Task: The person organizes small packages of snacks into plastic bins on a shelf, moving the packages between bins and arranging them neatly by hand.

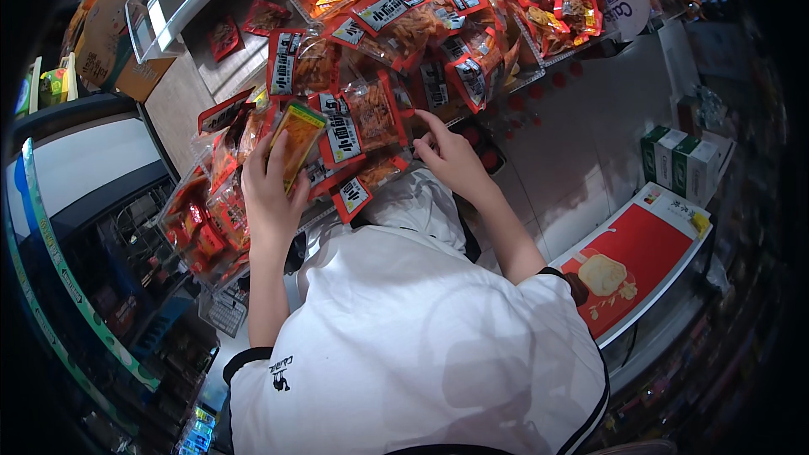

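Note:
My left hand [273, 183] is closed around a yellow-edged snack packet [297, 141], held tilted above the bin of snacks. To its right lies a clear and red snack bag [361, 119] with a black-and-white label. My right hand [440, 146] is beside that bag's right edge, with the index finger extended and the fingers apart; whether a fingertip touches the bag I cannot tell. Another such bag [304, 63] lies farther back, and a smaller one [355, 193] lies near my body. More labelled bags [404, 12] are heaped behind.
At the left, a clear plastic bin [218, 281] holds small red packets. Another bin, at the back right, holds red and yellow packets [559, 0]. Two loose red packets [224, 38] lie on a wooden surface. Green and white boxes [679, 161] stand right, by a red-topped case [638, 265].

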Demonstrator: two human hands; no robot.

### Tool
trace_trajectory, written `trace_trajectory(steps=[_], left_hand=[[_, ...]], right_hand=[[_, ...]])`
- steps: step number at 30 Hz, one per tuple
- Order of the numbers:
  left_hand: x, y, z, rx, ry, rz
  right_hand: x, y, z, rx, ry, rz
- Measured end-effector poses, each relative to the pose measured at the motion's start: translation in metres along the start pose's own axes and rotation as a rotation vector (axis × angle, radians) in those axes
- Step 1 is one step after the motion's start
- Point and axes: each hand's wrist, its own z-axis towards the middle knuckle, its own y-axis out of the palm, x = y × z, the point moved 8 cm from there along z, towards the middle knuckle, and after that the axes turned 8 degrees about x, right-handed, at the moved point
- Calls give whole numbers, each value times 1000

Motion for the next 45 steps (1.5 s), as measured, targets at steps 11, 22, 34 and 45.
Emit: trace_trajectory(steps=[11, 22, 34, 45], left_hand=[[-2, -22, 2, 129, -15, 35], [1, -32, 5, 193, 29, 26], [-22, -57, 3, 341, -74, 34], [-43, -95, -7, 513, -48, 129]], right_hand=[[-11, -2, 7, 127, -160, 74], [-10, 3, 15, 63, -94, 78], [-15, -51, 13, 22, 77, 1088], [-12, -86, 17, 233, -121, 839]])
